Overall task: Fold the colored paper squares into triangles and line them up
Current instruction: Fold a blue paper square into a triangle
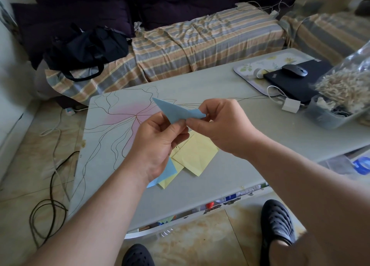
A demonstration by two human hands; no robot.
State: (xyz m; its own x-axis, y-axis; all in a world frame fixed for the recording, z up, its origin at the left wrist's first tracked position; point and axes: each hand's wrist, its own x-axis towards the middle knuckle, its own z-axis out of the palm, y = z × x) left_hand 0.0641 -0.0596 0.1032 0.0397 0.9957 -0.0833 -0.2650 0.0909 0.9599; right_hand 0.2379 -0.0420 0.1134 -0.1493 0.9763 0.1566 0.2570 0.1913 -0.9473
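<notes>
Both hands, left and right, pinch the folded blue paper triangle above the tabletop; its long axis runs left-right between them.

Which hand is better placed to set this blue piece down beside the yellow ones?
Probably the left hand: it pinches the blue triangle at its lower corner, directly above the yellow papers. The right hand pinches only the far tip.
</notes>
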